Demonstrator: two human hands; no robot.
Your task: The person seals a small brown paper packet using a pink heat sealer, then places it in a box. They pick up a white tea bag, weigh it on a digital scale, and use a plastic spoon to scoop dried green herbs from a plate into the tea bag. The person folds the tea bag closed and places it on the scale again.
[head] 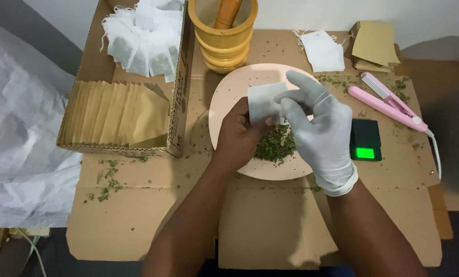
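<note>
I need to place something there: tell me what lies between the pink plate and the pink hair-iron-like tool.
In the head view, between the plate and the pink tool lie scattered green herb bits on bare cardboard, with the small black scale lower down.

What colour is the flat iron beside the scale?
Pink, with a white cord; the flat iron shows clearly in the head view.

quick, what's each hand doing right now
Left hand: bare, closed on a white filter bag.
Right hand: gloved, fingers pinching the same bag's top.

home packing spot: flattened cardboard (pixel 137 215) as worktop, pocket scale (pixel 365 139), yellow mortar (pixel 224 41).
</note>
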